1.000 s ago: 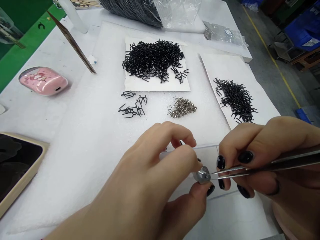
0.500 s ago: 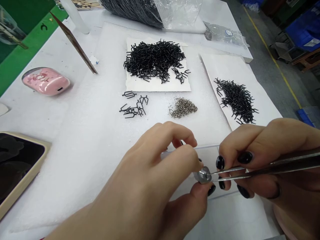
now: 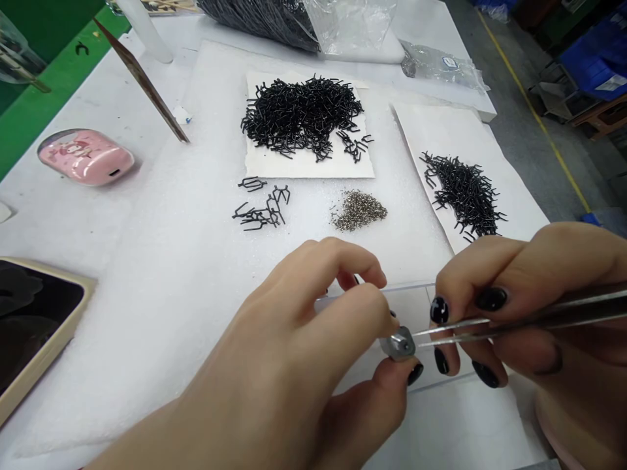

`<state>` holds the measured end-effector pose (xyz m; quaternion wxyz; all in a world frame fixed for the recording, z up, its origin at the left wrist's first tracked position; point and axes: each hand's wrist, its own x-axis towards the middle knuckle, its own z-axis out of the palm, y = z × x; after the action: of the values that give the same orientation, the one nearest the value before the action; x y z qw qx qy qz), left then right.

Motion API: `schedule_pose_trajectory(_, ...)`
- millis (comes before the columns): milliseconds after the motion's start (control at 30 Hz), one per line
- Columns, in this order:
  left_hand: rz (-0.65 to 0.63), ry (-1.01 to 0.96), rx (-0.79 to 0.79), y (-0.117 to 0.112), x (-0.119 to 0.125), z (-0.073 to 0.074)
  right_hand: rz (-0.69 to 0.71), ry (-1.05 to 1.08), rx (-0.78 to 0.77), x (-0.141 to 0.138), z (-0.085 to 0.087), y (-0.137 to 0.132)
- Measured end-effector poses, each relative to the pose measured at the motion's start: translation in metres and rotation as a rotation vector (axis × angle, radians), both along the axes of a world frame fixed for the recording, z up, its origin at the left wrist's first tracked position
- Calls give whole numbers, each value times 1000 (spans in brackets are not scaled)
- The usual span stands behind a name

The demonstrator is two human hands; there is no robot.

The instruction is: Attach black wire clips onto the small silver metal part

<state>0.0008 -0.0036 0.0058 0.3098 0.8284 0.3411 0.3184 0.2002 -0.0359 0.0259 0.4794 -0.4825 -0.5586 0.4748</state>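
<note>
My left hand (image 3: pixel 313 333) pinches a small grey metal piece (image 3: pixel 400 344) with a dark hole in its face between thumb and fingers. From the right, my right hand (image 3: pixel 533 294) grips metal tweezers (image 3: pixel 529 323). Their two tips are slightly apart and sit just right of the metal piece, with a small gap between. Under both hands lies a clear plastic plate (image 3: pixel 421 382), partly covered by them. Beyond the hands is a little heap of tiny metallic bits (image 3: pixel 361 210). Several loose black forked wire pieces (image 3: pixel 264 212) lie left of that heap.
Black forked pieces are piled on a white card (image 3: pixel 304 117) and on another sheet (image 3: pixel 463 196) at right. A pink case (image 3: pixel 85 156), a phone (image 3: pixel 39 326) and a thin brown pointed strip (image 3: pixel 142 81) are at left. Plastic bags (image 3: pixel 353 26) stand at the back.
The tweezers have drawn back a little to the right, away from the metal piece, together with my right hand. My left hand keeps its hold in nearly the same place.
</note>
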Motion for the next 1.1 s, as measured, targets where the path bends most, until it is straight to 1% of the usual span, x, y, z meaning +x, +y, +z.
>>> schedule_pose_trajectory(133,-1,-2,-2,0,0,0,-161,-12,80,-13,-3,1)
schedule_pose_trajectory(200,4,-5,-10,1,1,0,-199,-25,95,-16,-3,2)
schedule_pose_trajectory(267,0,-2,-22,2,1,0,-118,-45,75,-11,-1,2)
schedule_pose_trajectory(333,-8,12,-32,2,2,0,37,-88,40,-3,1,2)
schedule_pose_trajectory(400,-8,6,-32,2,2,-1,110,-108,17,5,3,3)
schedule_pose_trajectory(500,-5,-2,-28,1,1,-1,121,-94,-9,11,4,3)
schedule_pose_trajectory(733,-15,18,-29,2,-2,1,92,-52,-14,10,3,2)
schedule_pose_trajectory(867,-8,20,-22,1,-1,-1,132,-9,-2,7,4,3)
schedule_pose_trajectory(1000,-3,28,-5,1,1,-1,182,74,-25,7,6,4)
schedule_pose_trajectory(1100,13,43,8,2,2,-1,207,118,1,9,8,4)
